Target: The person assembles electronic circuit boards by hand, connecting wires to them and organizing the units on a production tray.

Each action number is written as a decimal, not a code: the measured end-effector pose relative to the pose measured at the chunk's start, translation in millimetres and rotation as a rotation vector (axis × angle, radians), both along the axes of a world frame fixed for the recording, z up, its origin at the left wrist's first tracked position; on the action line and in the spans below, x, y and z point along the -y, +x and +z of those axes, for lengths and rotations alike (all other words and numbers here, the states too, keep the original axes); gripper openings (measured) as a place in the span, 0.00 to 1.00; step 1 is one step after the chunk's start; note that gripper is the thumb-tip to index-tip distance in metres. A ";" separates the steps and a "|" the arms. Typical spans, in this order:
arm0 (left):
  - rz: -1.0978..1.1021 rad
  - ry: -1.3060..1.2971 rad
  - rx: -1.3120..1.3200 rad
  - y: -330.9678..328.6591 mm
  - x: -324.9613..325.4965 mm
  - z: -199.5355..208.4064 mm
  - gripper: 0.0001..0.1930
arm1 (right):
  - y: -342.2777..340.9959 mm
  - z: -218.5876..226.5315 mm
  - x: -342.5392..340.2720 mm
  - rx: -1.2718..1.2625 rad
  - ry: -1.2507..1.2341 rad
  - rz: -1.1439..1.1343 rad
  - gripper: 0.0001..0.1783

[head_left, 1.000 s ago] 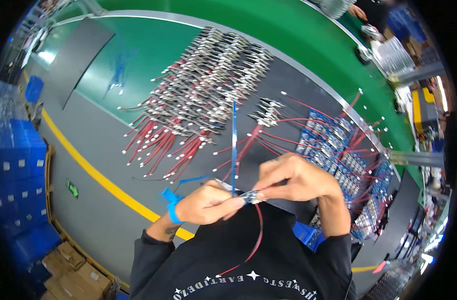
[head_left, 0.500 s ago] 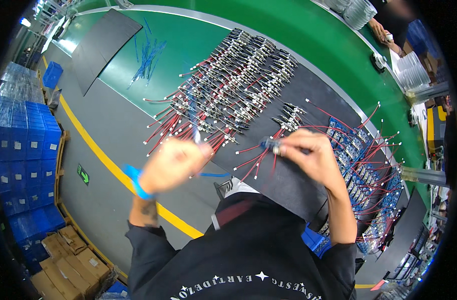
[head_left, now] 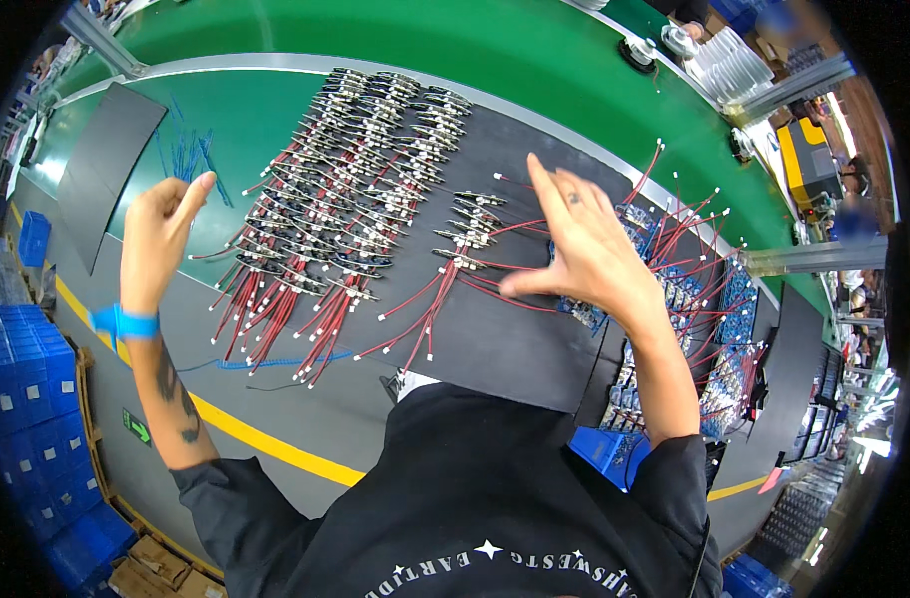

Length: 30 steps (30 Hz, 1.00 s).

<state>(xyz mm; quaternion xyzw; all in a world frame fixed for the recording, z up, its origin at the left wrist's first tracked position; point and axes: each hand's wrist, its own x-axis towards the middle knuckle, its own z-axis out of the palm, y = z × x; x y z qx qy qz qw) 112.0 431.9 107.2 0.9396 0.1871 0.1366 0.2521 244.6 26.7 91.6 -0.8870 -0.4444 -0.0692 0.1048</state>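
Observation:
My left hand (head_left: 158, 234) is raised beside several thin blue strips (head_left: 186, 157) on the green table, thumb stretched out from loosely curled fingers. I see nothing in it. My right hand (head_left: 596, 244) is open, fingers extended and thumb apart, above the black mat near blue circuit boards (head_left: 639, 229) with red wires. Left of it lies a small cluster of black-and-white parts (head_left: 472, 221) with red leads and white connectors trailing nearer me. Farther left, long rows of similar wired parts (head_left: 370, 159) overlap. What lies directly under the right hand is hidden.
The black mat (head_left: 505, 344) lies along the table, its near edge close to me. Another dark sheet (head_left: 106, 164) rests at far left. A blue coiled cord (head_left: 285, 361) hangs by the near edge. Blue crates (head_left: 31, 399) are stacked on the floor at left; a metal post (head_left: 823, 256) stands at right.
My left hand has moved left to the blue strips. My right hand has let go of the small part it pinched and moved slightly away, its fingers now spread. The view has shifted.

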 end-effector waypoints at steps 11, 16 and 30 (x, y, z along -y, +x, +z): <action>-0.494 0.086 -0.028 -35.3 207.6 -8.8 0.11 | -16.1 3.0 16.5 -0.073 -0.352 0.183 0.50; -0.351 0.114 -0.107 -4.5 239.2 -59.0 0.12 | -11.1 2.3 22.0 -0.117 -0.281 0.222 0.46; -0.196 0.067 -0.061 14.4 239.0 -80.9 0.08 | -2.8 14.6 48.3 -0.241 -0.132 0.225 0.31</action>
